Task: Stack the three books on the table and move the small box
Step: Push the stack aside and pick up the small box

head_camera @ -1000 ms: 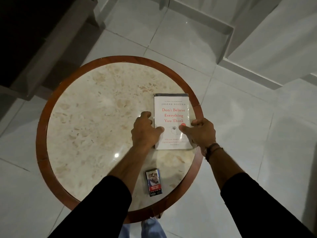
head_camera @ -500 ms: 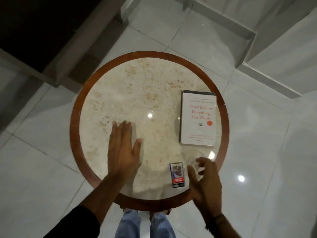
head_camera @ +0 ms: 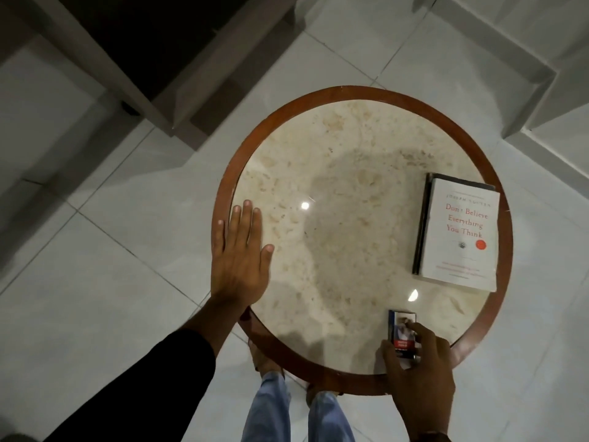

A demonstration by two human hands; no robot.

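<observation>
Right hand (head_camera: 420,368) curls thumb and fingers round the small box (head_camera: 402,334) at the table (head_camera: 334,382)'s near edge — seemingly to lift it; left hand (head_camera: 239,261) lies flat, empty, likely bracing; stacked books (head_camera: 459,234) sit far right.

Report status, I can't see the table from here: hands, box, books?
Left hand flat on table rim, empty. Right hand closing on small box, fingers around it, box not lifted. Book stack on the table's right. Nothing blocking.
</observation>
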